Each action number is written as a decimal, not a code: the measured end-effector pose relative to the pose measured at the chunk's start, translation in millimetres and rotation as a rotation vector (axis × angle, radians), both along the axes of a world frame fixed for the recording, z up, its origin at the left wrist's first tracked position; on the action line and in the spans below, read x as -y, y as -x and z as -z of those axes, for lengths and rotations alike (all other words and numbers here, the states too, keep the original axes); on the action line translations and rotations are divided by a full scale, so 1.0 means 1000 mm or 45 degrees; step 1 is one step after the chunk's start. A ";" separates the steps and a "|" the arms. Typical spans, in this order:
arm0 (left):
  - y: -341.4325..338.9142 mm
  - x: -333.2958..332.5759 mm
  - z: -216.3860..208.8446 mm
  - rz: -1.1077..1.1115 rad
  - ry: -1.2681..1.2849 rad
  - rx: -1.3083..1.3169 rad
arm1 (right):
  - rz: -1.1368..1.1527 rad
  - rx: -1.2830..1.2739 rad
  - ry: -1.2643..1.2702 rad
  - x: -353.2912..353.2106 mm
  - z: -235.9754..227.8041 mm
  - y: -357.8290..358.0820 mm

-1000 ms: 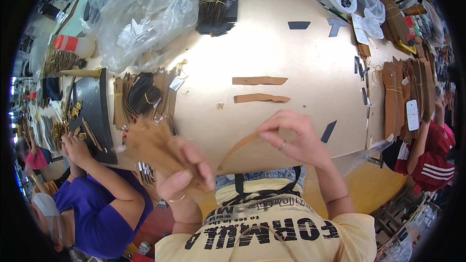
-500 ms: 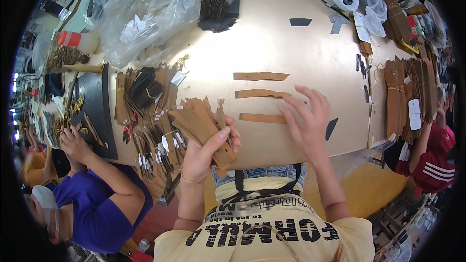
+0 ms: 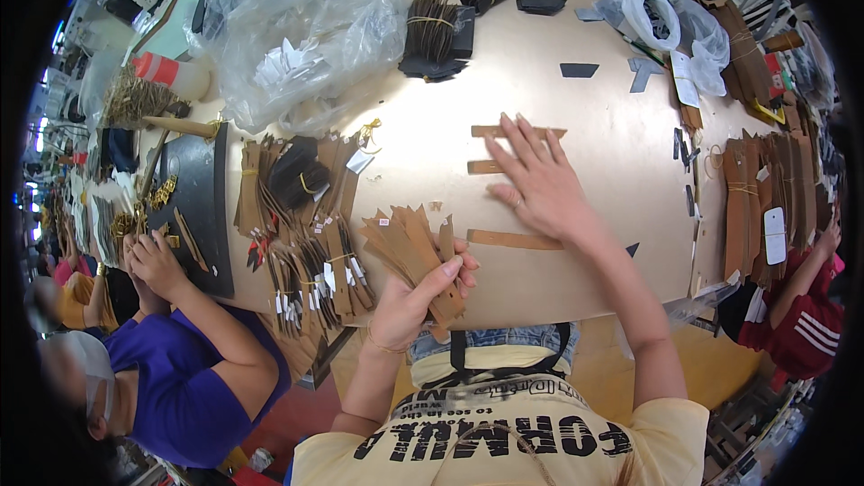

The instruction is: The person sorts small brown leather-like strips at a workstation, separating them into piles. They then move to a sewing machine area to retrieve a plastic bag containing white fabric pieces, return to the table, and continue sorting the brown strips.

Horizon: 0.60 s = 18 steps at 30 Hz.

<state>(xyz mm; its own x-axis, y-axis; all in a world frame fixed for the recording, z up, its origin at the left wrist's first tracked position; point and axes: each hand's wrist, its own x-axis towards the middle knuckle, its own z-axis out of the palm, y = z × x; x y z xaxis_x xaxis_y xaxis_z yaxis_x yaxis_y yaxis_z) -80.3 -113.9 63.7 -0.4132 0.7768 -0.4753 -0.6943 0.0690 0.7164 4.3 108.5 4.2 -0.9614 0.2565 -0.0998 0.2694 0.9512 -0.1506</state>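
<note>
A fanned bundle of brown leather-like strips (image 3: 409,247) is gripped in my left hand (image 3: 418,297), thumb across the front, close to the table's near edge. My right hand (image 3: 543,187) lies flat and spread over the table, nothing grasped. Its fingertips cover part of the far loose strip (image 3: 484,131), and the palm side hides the right part of the middle strip (image 3: 484,166). A third, nearer strip (image 3: 508,239) lies apart from these two, its right end under my right wrist.
Bundled brown strips with white tags (image 3: 315,261) lie left of my left hand. A clear plastic bag (image 3: 306,45) and dark bundled pieces (image 3: 430,31) sit at the back. More brown bundles (image 3: 765,189) stand at the right. A co-worker in purple (image 3: 193,378) works at the left.
My right hand has moved away from me, from the nearest strip to the far two, and flattened. My left hand keeps its bundle. The whole view has shifted slightly.
</note>
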 end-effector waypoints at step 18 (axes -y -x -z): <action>0.006 -0.003 -0.003 -0.099 -0.127 0.011 | -0.154 0.150 0.228 0.067 -0.010 -0.067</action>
